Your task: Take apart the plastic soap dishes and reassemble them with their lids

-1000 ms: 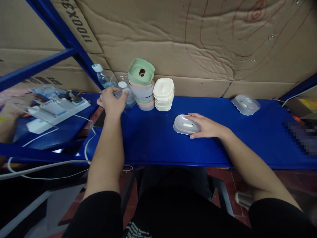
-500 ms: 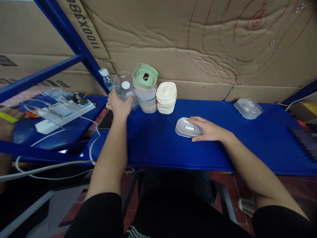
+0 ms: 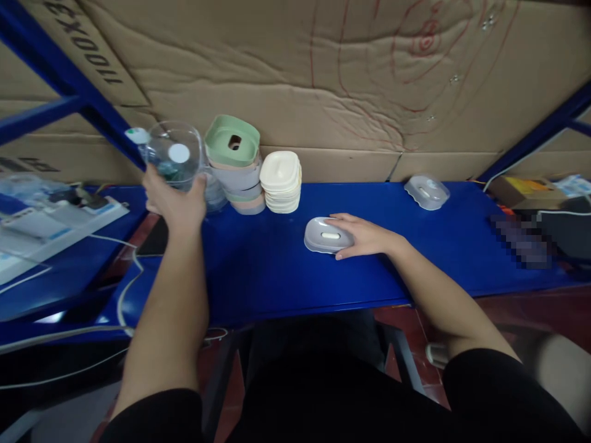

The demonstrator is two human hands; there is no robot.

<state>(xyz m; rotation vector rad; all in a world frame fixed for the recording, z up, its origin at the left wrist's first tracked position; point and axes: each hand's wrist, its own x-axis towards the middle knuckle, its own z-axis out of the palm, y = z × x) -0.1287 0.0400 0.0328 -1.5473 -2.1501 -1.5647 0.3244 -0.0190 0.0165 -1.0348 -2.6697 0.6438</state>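
My left hand (image 3: 173,200) is wrapped round a clear plastic container (image 3: 191,138) with a round white label, raised above more clear containers (image 3: 213,195). Behind it stands a bottle with a white and green cap (image 3: 137,136). On the blue table, my right hand (image 3: 364,235) grips the right side of a grey oval piece (image 3: 316,231) with a white bar at its middle. Right of the clear stack rises a pile of green, grey and pink trays (image 3: 233,178), the top green one having a hole. Beside it is a stack of cream lids (image 3: 282,200).
A similar piece under a clear cover (image 3: 427,192) lies at the back right of the table (image 3: 268,264). A cardboard wall stands behind. White power strips (image 3: 60,231) and cables are at left; a box (image 3: 530,192) is at far right.
The clear container in my left hand has risen and moved left, away from the tray pile. My right hand stays on the grey piece. The whole view has swung to the right.
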